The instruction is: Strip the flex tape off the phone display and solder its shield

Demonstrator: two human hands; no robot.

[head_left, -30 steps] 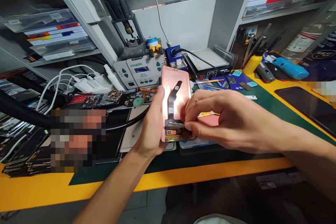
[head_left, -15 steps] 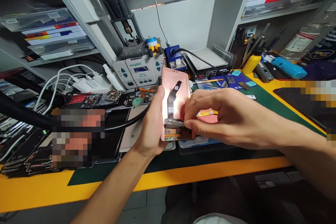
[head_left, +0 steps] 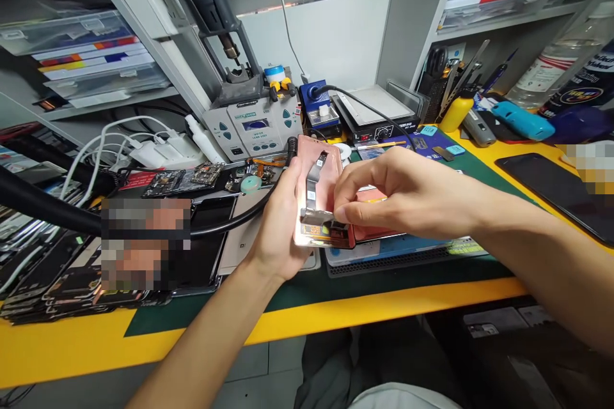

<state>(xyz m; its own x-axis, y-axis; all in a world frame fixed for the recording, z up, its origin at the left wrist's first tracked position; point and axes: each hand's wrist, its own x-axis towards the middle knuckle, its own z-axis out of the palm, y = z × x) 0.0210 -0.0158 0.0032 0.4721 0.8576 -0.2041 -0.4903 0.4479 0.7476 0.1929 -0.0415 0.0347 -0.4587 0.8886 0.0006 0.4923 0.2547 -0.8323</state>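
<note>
My left hand (head_left: 278, 223) is closed around the left edge of a copper-backed phone display panel (head_left: 330, 177), holding it tilted above the bench. A dark flex cable (head_left: 314, 174) with small white labels runs down the panel's back. Across its lower end lies a grey film strip (head_left: 317, 217), partly lifted. My right hand (head_left: 384, 195) pinches the right end of this strip between thumb and forefinger; the fingers hide part of it. Below the strip, a small orange circuit area (head_left: 313, 231) shows at the panel's bottom edge.
A hot-air station (head_left: 256, 128) and a hot plate (head_left: 377, 115) stand behind. A black hose (head_left: 235, 225) crosses from the left, over several phone parts. Beneath my right hand another reddish panel (head_left: 378, 230) rests on a blue-edged stand (head_left: 384, 252). A dark phone (head_left: 556, 195) lies at right.
The grey film strip is lifted more at its right end, showing a dark area beneath. The panel has tipped slightly, and my right hand has moved a little up and left.
</note>
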